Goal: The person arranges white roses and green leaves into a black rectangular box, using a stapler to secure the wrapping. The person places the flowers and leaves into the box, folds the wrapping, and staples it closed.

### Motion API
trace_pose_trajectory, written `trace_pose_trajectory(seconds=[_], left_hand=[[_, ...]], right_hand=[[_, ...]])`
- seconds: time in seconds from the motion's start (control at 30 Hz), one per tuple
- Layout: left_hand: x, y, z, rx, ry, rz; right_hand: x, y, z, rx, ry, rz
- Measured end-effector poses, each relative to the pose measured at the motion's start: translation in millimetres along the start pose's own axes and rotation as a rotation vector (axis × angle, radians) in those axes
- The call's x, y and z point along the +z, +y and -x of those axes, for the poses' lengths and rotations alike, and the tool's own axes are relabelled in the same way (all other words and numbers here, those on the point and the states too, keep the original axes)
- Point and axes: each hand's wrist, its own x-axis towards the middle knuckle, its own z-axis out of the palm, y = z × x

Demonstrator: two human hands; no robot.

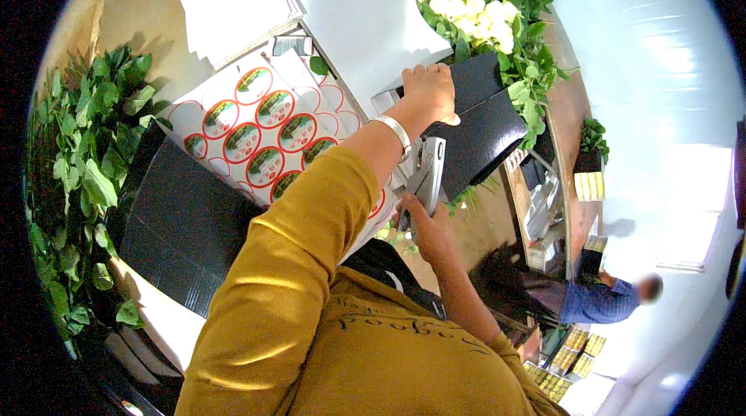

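One smooth silvery stapler (433,175) tight in right fingers (413,205), glossy creased black board (483,122) in left fingers (421,74)

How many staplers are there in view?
1: a silver hand stapler, held in the right hand, close to the black wrapping around the pale roses. Others may be hidden, for instance under the sticker sheets.

The roses (466,16) are creamy yellow, the board (480,117) black, the stapler (432,171) silver, the stickers (264,165) red-ringed.
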Motion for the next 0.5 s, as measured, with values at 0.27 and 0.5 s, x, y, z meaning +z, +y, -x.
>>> trace_pose_trajectory(seconds=[0.27,0.5], left_hand=[[2.0,0.3,0.8,-0.020,0.032,-0.012],[10.0,-2.9,-1.5,0.050,0.121,0.010]], right_hand=[[-4.3,-6.9,-2.4,0.074,-0.249,-0.326],[-115.5,-66.3,4.1,-0.428,-0.743,0.728]])
